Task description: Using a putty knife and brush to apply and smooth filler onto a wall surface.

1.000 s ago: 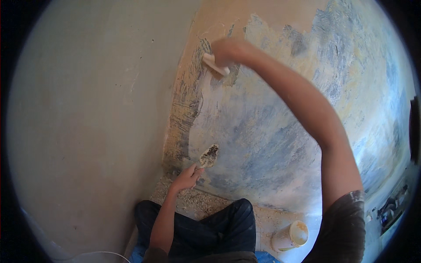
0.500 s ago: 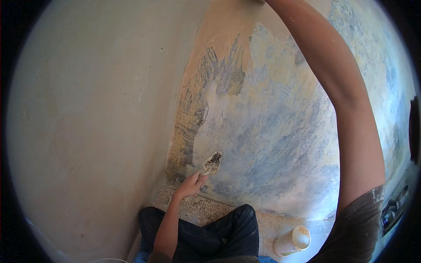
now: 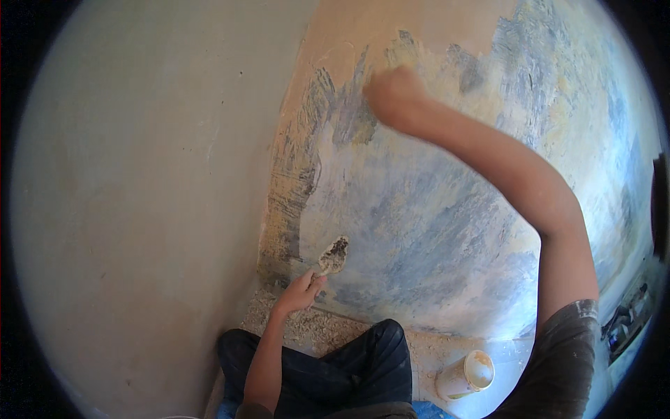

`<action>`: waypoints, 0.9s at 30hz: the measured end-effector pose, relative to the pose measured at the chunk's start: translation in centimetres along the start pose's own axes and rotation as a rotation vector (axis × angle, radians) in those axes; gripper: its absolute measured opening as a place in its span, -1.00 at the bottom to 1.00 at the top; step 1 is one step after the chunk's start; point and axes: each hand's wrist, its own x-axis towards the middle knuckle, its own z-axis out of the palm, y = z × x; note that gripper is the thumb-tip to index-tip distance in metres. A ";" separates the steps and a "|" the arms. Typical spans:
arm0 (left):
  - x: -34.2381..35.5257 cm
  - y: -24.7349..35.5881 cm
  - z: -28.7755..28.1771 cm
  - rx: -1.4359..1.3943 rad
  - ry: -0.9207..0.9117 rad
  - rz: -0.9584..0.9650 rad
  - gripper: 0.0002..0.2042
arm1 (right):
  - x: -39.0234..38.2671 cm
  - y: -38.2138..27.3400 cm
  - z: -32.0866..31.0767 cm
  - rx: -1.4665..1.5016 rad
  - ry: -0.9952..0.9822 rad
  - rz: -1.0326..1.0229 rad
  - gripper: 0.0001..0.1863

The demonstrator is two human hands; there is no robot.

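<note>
My left hand (image 3: pixel 297 292) is closed round the handle of a small trowel (image 3: pixel 333 256), whose leaf-shaped blade is crusted with pale and dark material. It is held low in front of the patchy wall (image 3: pixel 412 209), above my bent legs. Higher up, my right hand (image 3: pixel 396 96) is raised in front of that wall, near the border between the tan coat and the grey-blue area. Its fingers are curled in and slightly blurred; whatever they may hold is hidden behind the hand.
A plain beige wall (image 3: pixel 139 195) meets the patchy one at a corner on the left. Crumbled debris (image 3: pixel 321 328) lies along the floor at the wall's foot. A white tub (image 3: pixel 466 375) stands on the floor to the right of my knee (image 3: pixel 387 342).
My right hand has come down from the top edge, its elbow bending more. My left hand and the trowel have hardly moved. The view has shifted slightly.
</note>
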 end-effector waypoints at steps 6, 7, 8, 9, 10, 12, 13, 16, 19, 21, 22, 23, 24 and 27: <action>-0.6 1.6 0.4 -0.024 -0.002 -0.008 -0.66 | -5.5 -4.8 0.2 0.098 -0.205 -0.079 -0.87; -0.7 1.9 0.4 -0.030 0.007 -0.012 -0.67 | -5.9 -4.4 -0.4 0.126 -0.232 -0.078 -0.87; -0.6 1.8 0.5 -0.029 0.005 -0.008 -0.67 | -5.9 -3.7 -0.8 0.122 -0.232 -0.075 -0.87; -0.5 1.5 0.6 -0.027 0.009 -0.006 -0.67 | -5.7 -2.4 -1.0 0.166 -0.206 -0.044 -0.86; -0.7 1.2 0.5 -0.024 0.020 -0.009 -0.67 | -5.3 -1.2 -1.2 0.215 -0.176 -0.017 -0.85; -0.9 1.1 0.4 -0.017 0.016 -0.013 -0.67 | -4.7 1.4 -2.5 0.159 -0.118 0.050 -0.79; -0.8 1.2 0.4 -0.010 0.007 -0.015 -0.67 | -4.2 2.8 -3.3 0.116 -0.106 0.131 -0.78; -0.5 1.2 0.6 -0.020 -0.008 0.003 -0.66 | -1.5 9.2 -3.3 0.042 0.006 0.272 -0.79; -0.1 1.7 0.9 0.003 -0.019 -0.008 -0.65 | 2.7 16.1 -2.5 -0.105 0.093 0.451 -0.78; -0.1 1.3 0.9 0.015 -0.020 -0.031 -0.65 | 4.5 18.6 -2.1 -0.243 0.186 0.612 -0.76; 0.0 1.2 0.7 0.030 -0.017 -0.042 -0.65 | 4.3 19.5 -2.6 -0.244 0.190 0.613 -0.76; 0.1 0.9 0.8 0.031 -0.015 -0.037 -0.65 | 4.1 20.5 -3.3 -0.161 0.253 0.642 -0.76; 0.0 0.5 1.0 0.033 -0.016 -0.015 -0.64 | 3.9 21.2 -3.8 -0.078 0.315 0.671 -0.76; 0.1 0.6 1.4 0.039 -0.026 0.003 -0.62 | 3.3 20.7 -3.1 -0.145 0.303 0.570 -0.76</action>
